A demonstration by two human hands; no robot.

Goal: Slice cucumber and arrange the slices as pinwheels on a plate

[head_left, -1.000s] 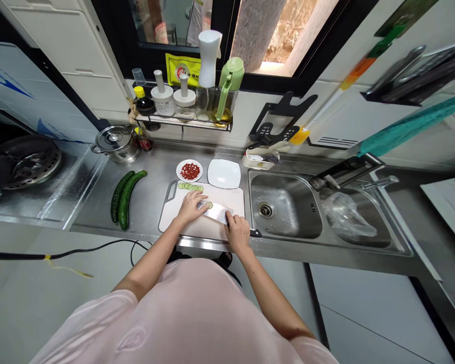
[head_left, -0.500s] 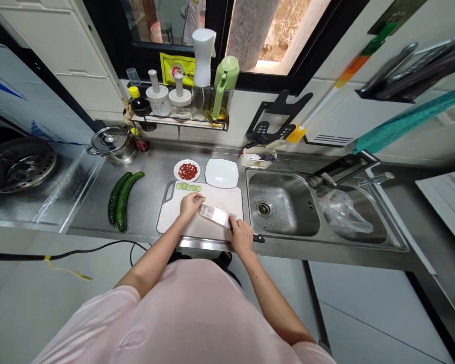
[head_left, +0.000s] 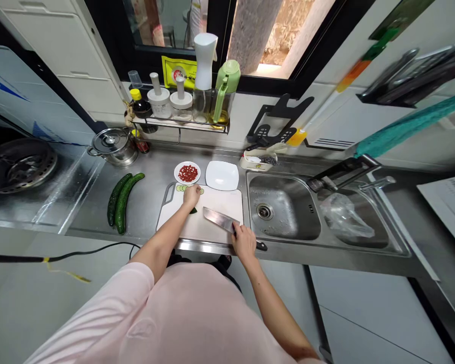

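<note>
My right hand (head_left: 244,241) grips the handle of a cleaver (head_left: 219,218), whose blade rests over the white cutting board (head_left: 212,230). At the board's back edge, my left hand (head_left: 191,196) is closed beside a row of cucumber slices (head_left: 181,188); what its fingers hold, if anything, is hidden. A small dark green piece (head_left: 193,211) lies on the board just below that hand. Behind the board stand a plate of chopped red pieces (head_left: 188,173) and a white square dish (head_left: 222,175).
Two cucumbers (head_left: 123,202) lie left of the board. A second knife's black handle (head_left: 262,246) sticks out at its front right corner. The sink (head_left: 284,207) is on the right, a steel pot (head_left: 114,146) at the back left.
My left hand has moved from beside the blade back to the row of slices. The cleaver has shifted slightly right, and the dark green piece now shows on the board.
</note>
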